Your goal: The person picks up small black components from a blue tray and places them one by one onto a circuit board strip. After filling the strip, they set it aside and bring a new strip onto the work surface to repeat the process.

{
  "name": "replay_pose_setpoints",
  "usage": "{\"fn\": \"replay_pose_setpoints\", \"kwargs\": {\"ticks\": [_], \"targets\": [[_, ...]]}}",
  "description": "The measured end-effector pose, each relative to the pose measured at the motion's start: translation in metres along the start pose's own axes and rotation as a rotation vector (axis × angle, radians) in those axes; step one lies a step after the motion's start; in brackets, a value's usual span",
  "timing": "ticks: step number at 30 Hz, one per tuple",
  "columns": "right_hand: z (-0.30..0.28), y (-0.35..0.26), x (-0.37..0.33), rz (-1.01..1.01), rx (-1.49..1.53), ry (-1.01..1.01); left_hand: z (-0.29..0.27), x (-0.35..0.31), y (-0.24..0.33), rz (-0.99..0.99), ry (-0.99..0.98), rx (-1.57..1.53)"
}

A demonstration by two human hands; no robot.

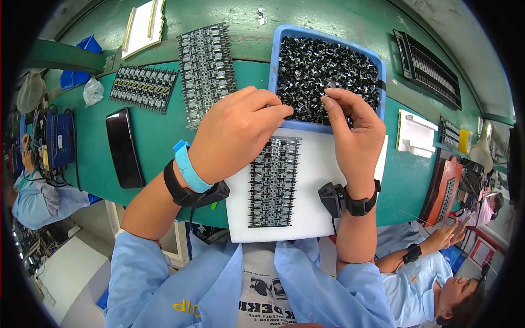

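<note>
A blue bin (383, 76) is full of small black-and-silver components (328, 63). Over its near right part, my right hand (358, 131) pinches one small component between thumb and forefinger. My left hand (235, 131) is at the bin's near left corner, thumb and fingertips pressed together; whatever is between them is too small to make out. Below both hands, a panel of small circuit boards (273, 186) with rows of parts lies on a white foam sheet (320, 227). The far end of this panel reaches close to the bin's near wall.
Left of the bin are two more populated board panels (206, 71) (143, 88) and a black phone (124, 147). A black slotted rack (427, 68) and white foam pieces (416, 133) are at the right. A co-worker (424, 273) sits at the lower right, another person (46, 197) at far left.
</note>
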State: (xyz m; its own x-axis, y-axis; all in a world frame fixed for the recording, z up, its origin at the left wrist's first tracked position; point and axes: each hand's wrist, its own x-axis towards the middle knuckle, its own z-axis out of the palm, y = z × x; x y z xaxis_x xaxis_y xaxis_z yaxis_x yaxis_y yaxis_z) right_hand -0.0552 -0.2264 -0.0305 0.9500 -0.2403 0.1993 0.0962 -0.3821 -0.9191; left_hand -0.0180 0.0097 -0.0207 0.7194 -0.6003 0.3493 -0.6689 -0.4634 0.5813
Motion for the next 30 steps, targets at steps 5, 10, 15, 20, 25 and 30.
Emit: {"fn": "replay_pose_setpoints", "kwargs": {"ticks": [5, 10, 15, 20, 25, 30], "targets": [[-0.001, -0.002, -0.002, 0.003, 0.015, -0.009, 0.002, -0.001, -0.001, -0.002, -0.006, -0.014], [-0.003, -0.004, -0.004, 0.013, 0.025, -0.049, -0.004, -0.001, 0.011, -0.070, 0.103, -0.178], [-0.018, -0.017, -0.006, -0.033, 0.061, -0.287, -0.027, -0.006, 0.020, -0.121, 0.071, -0.393], [-0.023, -0.034, -0.009, -0.057, 0.014, -0.586, -0.028, -0.033, 0.023, -0.166, -0.041, -0.543], [-0.020, -0.036, -0.016, -0.087, -0.082, -0.712, -0.010, -0.054, 0.017, -0.135, 0.003, -0.528], [-0.014, -0.028, -0.020, -0.228, -0.132, -0.684, 0.001, -0.058, 0.010, -0.028, 0.055, -0.445]]}}
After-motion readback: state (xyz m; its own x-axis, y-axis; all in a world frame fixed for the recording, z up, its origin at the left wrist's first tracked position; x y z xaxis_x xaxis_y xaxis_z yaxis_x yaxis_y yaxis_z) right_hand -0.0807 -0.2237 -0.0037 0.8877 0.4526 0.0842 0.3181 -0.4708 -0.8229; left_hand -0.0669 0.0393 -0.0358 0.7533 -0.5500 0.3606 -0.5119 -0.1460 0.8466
